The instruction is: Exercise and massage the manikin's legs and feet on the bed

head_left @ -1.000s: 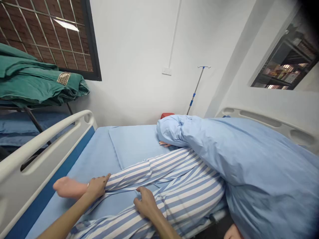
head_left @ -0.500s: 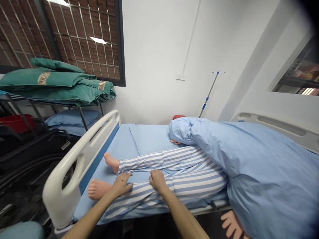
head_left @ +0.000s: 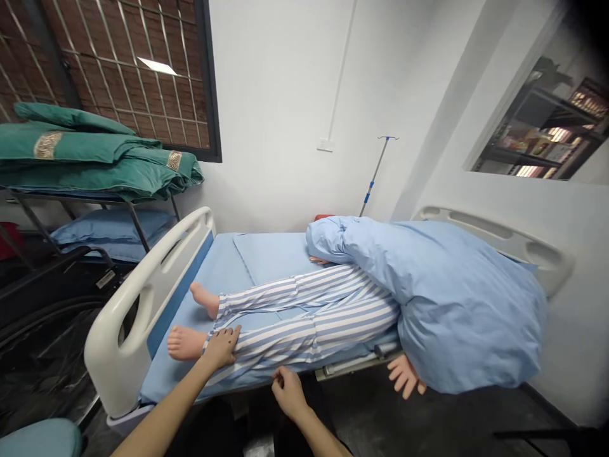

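A life-size mannequin in blue-and-white striped trousers (head_left: 276, 339) lies on a light-blue bed sheet (head_left: 266, 251). My left hand (head_left: 221, 348) rests over its near lower leg, just above the bare foot (head_left: 184, 343), with the fingers spread on the cloth. Beside the near edge of the mattress, apart from the leg, my right hand (head_left: 289, 392) is loosely curled, and nothing shows in it. A blue quilt (head_left: 457, 298) covers the mannequin's upper body in a heap. One mannequin hand (head_left: 404, 376) sticks out below the quilt over the bed's near side.
The white footboard (head_left: 111, 343) stands at the left, the headboard (head_left: 537, 254) at the right. Behind the bed is an IV pole (head_left: 374, 178). Left of it are a rack with green folded bedding (head_left: 95, 168) and a black wheelchair (head_left: 57, 304). A teal seat (head_left: 42, 438) sits lower left.
My right hand has come off the striped trouser leg and moved back toward me to the bed's edge. My left hand stays on the lower leg. The camera view has turned right.
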Action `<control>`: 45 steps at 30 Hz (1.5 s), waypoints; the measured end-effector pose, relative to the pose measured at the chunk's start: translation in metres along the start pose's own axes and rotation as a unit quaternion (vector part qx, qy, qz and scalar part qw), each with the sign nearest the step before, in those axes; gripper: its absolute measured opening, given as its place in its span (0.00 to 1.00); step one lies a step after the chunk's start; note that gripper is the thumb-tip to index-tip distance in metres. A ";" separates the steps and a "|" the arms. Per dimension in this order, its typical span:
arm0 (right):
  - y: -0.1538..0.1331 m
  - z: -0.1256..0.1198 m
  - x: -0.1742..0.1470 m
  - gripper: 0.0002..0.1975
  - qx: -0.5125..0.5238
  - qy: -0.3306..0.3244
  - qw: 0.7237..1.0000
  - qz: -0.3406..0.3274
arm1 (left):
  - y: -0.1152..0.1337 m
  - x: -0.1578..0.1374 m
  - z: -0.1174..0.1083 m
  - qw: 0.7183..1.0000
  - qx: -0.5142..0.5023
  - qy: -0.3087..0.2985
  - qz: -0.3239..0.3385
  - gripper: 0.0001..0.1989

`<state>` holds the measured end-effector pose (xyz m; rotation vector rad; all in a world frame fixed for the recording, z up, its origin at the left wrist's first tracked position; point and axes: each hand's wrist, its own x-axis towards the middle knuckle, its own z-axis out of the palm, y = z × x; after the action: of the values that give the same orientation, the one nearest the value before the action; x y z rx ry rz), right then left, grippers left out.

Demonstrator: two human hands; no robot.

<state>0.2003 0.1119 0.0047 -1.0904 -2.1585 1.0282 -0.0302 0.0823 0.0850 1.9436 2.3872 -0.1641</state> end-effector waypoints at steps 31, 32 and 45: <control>0.014 -0.091 0.026 0.06 0.598 0.007 0.778 0.191 | 0.026 -0.029 -0.079 0.998 0.062 -0.018 0.015 0.17; 0.014 -0.091 0.025 0.06 0.608 0.005 0.772 0.187 | 0.028 -0.031 -0.079 0.998 0.064 -0.018 0.014 0.18; -0.011 -0.156 0.009 0.05 0.697 -0.010 0.707 0.122 | 0.060 -0.051 -0.069 0.998 0.000 -0.015 -0.066 0.30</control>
<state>0.3008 0.1766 0.1060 -0.5028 -0.6350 2.1611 0.0403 0.0533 0.1562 1.7688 2.4965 -0.1977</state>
